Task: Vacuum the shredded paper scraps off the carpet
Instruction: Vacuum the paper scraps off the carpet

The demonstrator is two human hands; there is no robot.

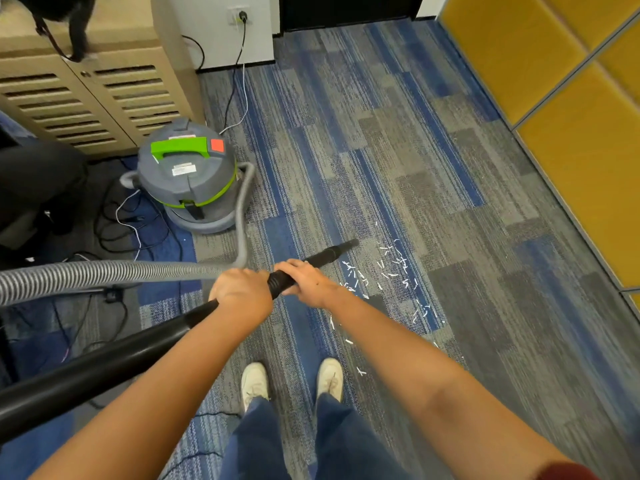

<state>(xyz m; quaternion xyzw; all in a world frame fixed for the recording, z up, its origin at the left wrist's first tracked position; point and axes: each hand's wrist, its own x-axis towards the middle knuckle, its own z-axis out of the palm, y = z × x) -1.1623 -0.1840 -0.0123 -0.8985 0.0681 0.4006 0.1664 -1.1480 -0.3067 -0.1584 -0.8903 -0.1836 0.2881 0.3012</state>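
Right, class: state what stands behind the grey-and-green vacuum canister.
Behind the vacuum canister stands a beige slatted cabinet, and cables run up to a wall socket. The canister covers the carpet and cabinet base directly behind it.
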